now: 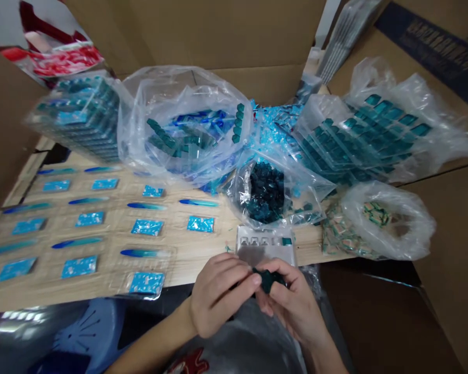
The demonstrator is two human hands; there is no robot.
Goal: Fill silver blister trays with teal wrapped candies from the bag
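Close together near the table's front edge, my left hand (224, 293) and my right hand (294, 298) both have bent fingers. Several small dark teal pieces (271, 281) lie in the fingers of my right hand. My left thumb and fingertips pinch at the left end of these pieces; whether a separate one is held is hidden. Just beyond the hands lies a silvery tray (253, 254) with a row of slots along its far side. A teal piece (286, 241) sits in the rightmost slot. Behind it, a clear bag (234, 192) holds many dark teal pieces (265, 192).
Clear blister trays (167, 259) with blue pens (142, 253) and blue packets (147, 283) cover the table's left. Stacked filled trays (89, 119) stand behind. Plastic bags (136, 104) line the back; another bag (405, 228) stands right. Cardboard boxes (203, 36) enclose the back and sides.
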